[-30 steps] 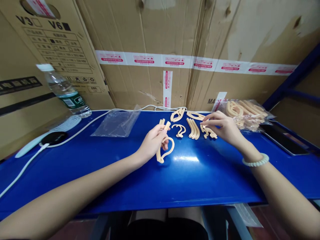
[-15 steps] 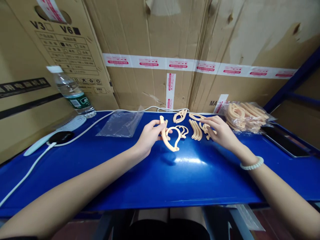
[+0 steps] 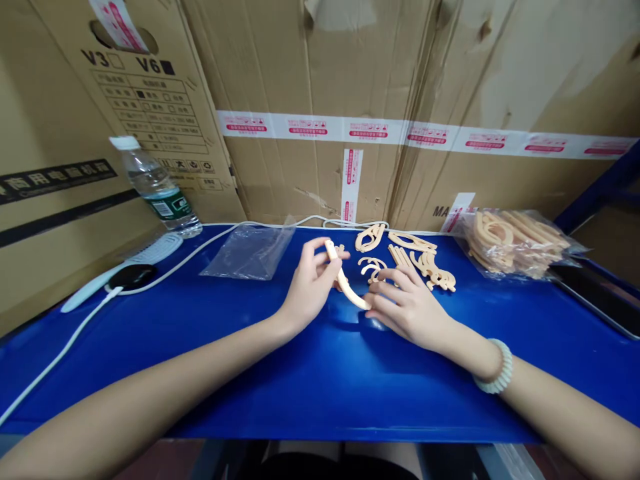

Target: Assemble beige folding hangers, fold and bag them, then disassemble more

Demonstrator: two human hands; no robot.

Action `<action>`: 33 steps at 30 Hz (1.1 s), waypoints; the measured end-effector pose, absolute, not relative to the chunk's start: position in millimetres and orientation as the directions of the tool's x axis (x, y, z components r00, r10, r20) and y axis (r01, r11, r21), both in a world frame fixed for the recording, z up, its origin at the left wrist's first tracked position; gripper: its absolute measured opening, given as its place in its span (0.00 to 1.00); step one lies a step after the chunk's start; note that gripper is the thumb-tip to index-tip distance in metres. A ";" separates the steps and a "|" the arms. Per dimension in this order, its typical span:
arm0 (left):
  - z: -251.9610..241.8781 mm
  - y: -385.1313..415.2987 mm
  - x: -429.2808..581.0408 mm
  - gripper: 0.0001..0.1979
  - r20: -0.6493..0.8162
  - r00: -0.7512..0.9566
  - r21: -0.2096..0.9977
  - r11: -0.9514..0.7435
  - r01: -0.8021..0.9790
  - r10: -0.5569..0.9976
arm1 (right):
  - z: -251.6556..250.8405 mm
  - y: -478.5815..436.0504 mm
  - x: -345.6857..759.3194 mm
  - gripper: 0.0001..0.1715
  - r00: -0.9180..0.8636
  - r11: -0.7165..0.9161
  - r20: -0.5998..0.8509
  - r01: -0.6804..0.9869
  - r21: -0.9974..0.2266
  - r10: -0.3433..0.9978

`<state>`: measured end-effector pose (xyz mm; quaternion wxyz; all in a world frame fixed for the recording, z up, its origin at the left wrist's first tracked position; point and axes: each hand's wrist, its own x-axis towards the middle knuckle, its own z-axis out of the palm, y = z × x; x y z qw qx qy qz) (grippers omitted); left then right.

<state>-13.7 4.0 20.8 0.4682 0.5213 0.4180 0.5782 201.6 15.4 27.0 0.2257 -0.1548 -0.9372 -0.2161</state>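
My left hand (image 3: 311, 280) is closed on the upper part of a curved beige piece (image 3: 353, 293), which slants down to the right. At the piece's lower end, my right hand (image 3: 407, 305) has its fingers bent and touching it; whether it also holds a small part is hidden. Just behind my hands on the blue table lie thin curved pieces (image 3: 371, 267), a row of long beige strips (image 3: 404, 259) and a cluster of small curved pieces (image 3: 436, 272). Farther back are a looped beige piece (image 3: 370, 237) and a long flat one (image 3: 412, 242).
A clear plastic bag (image 3: 249, 252) lies left of my hands. Farther left are a water bottle (image 3: 163, 190), a pale brush (image 3: 159, 249) and a black round object (image 3: 131, 277) with a white cable. A bag of beige pieces (image 3: 517, 241) and a dark phone-like device (image 3: 603, 300) are at right.
My right hand has come left and toward me, from the loose pieces to the lower end of the held piece. The loop seen beside that piece earlier no longer shows. The view has shifted slightly.
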 end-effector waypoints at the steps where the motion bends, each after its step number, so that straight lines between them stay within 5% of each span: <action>1: 17.7 3.9 -12.5 0.23 0.263 -0.066 0.961 -0.267 -0.077 0.963 | 26.6 15.9 204.0 0.12 -0.840 0.866 0.498 0.399 0.300 0.215; 5: 15.6 1.9 -14.7 0.23 0.659 -0.162 0.737 -0.588 0.332 0.734 | 32.7 15.4 209.2 0.13 -0.802 0.869 0.524 0.448 0.209 0.287; 8: 18.5 -1.1 -19.8 0.21 0.840 0.213 0.297 -0.752 0.588 0.499 | 36.6 14.6 211.0 0.13 -0.787 0.846 0.546 0.476 0.239 0.288; 11: 16.3 -4.7 -19.8 0.17 0.737 0.537 0.034 -0.817 0.576 0.409 | 37.1 12.7 212.2 0.16 -0.772 0.814 0.573 0.504 0.288 0.276; 15: 9.2 -7.9 -15.0 0.09 0.653 0.614 0.018 -0.820 0.572 0.443 | 37.2 7.5 211.3 0.18 -0.784 0.785 0.577 0.500 0.365 0.231; 23: 10.8 -5.9 -16.0 0.13 0.612 0.711 -0.169 -0.821 0.546 0.347 | 36.7 -3.7 207.6 0.16 -0.789 0.815 0.594 0.443 0.373 0.158; 33: 28.3 -0.9 -28.1 0.13 0.680 0.728 -0.320 -0.856 0.406 0.091 | 28.8 7.9 208.5 0.12 -0.639 0.867 0.587 0.348 -0.356 0.497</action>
